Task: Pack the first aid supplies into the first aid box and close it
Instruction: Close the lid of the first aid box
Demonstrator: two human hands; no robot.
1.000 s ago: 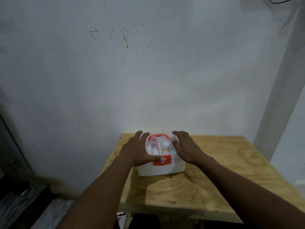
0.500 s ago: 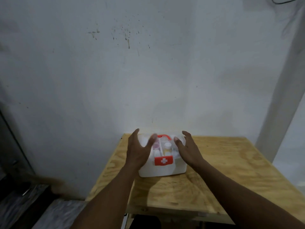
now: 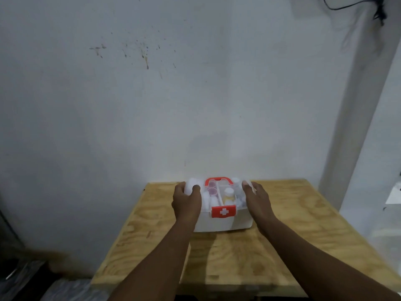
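box: the first aid box (image 3: 221,220) sits at the far middle of the wooden table (image 3: 282,246), near the wall, clear lid down, supplies visible inside.
facing: red latch (image 3: 223,211) points at the person; long axis runs left-right.
left hand (image 3: 187,203): curled round the left end, thumb on the lid.
right hand (image 3: 258,202): fingers wrapped on the right end.
risk: if that latch isn't properly snapped, I'd guess lifting by the ends pops the lid.

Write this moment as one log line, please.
left hand: gripping box side | right hand: gripping other side | first aid box: lid on, on table
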